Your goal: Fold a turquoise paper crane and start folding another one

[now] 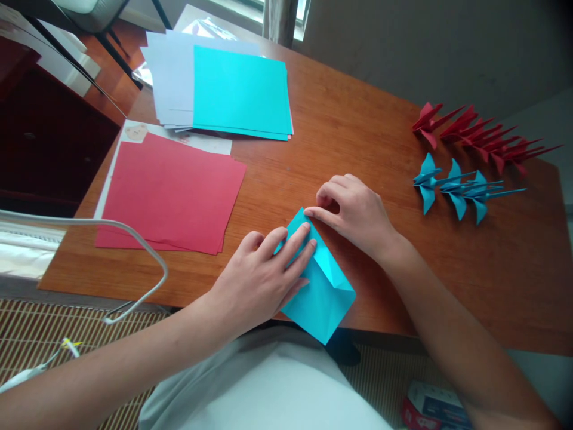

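A sheet of turquoise paper (313, 304), folded into a narrow diamond-like shape, lies at the table's front edge. One folded flap shows along its right side. My left hand (264, 269) rests flat on its left and upper part, fingers stretched out and pressing it down. At the top corner of the paper is my right hand (358, 212), its thumb tip touching the edge there and its other fingers curled in. The underside of the paper is hidden.
Red sheets (170, 197) lie at left on a white sheet. Behind them are stacked turquoise sheets (242, 89) and pale sheets (172, 83). Folded red cranes (487, 140) and blue cranes (456, 188) stand in rows at right. A white cable (152, 254) loops over the front left edge.
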{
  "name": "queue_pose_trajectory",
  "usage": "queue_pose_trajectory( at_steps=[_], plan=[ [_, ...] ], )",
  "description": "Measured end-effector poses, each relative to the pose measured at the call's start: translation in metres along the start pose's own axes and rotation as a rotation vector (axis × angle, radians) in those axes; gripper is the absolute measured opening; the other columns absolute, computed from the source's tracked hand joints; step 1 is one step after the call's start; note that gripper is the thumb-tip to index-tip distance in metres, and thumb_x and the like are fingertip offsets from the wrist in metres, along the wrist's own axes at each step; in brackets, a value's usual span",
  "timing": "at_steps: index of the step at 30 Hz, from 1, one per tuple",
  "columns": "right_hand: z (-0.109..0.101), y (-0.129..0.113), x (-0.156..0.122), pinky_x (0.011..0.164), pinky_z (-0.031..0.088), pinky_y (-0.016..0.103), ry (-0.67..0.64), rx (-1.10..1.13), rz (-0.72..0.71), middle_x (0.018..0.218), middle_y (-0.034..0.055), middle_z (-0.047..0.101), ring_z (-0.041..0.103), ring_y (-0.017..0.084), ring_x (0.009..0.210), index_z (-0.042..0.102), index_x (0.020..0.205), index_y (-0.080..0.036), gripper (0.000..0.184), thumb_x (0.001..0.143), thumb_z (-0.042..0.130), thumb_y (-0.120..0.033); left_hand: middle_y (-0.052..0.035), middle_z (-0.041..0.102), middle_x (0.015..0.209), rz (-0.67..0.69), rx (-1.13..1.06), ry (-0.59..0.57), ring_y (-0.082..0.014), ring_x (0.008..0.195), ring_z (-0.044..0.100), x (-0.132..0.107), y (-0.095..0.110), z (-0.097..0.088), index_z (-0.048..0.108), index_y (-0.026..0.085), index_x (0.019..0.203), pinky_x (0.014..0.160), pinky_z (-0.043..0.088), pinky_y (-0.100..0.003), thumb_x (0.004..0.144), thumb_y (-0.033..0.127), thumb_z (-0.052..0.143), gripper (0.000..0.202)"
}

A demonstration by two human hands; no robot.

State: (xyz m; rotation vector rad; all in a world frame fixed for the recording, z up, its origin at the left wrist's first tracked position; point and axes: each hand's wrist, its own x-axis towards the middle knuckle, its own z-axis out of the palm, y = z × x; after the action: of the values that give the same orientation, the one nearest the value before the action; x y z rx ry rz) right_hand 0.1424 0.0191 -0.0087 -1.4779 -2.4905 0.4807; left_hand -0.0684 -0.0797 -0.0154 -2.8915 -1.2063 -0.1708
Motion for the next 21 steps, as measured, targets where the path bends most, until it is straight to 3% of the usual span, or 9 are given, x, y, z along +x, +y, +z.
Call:
queue_pose_trajectory(
  at_steps=[9,13,21],
  plan=[
    [0.003,0.002,0.019,0.067,0.036,0.034,0.014,-0.009,0.001,0.082,0.0023,0.064,0.055,0.021,0.084,0.056,0.073,-0.022,0.037,0.091,0.069,-0.051,-0.0073,0.045,0.160,-0.010,-0.014,-0.014,-0.0291,0.119,0.052,-0.001,0.000,0.000,0.054,0.024,0.147,0.081,0.043,-0.043,0.103,0.043,0.044,0.049],
    [0.001,0.008,0.008,0.069,0.038,0.033,0.004,0.066,-0.041,0.085,0.0016,0.063,0.055,0.020,0.085,0.057,0.079,-0.022,0.033,0.089,0.073,-0.050,-0.0071,0.045,0.160,-0.015,-0.011,-0.009,-0.0292,0.119,0.052,-0.001,0.000,0.001,0.053,0.024,0.148,0.081,0.043,-0.043,0.103,0.043,0.044,0.050],
    [-0.010,0.011,-0.023,0.068,0.040,0.033,-0.093,-0.016,-0.018,0.094,0.0032,0.062,0.057,0.023,0.093,0.057,0.086,-0.024,0.034,0.087,0.073,-0.053,-0.0064,0.045,0.160,-0.010,-0.001,0.003,-0.0291,0.118,0.051,-0.001,0.000,0.000,0.051,0.024,0.149,0.080,0.043,-0.043,0.103,0.043,0.044,0.051]
  ],
)
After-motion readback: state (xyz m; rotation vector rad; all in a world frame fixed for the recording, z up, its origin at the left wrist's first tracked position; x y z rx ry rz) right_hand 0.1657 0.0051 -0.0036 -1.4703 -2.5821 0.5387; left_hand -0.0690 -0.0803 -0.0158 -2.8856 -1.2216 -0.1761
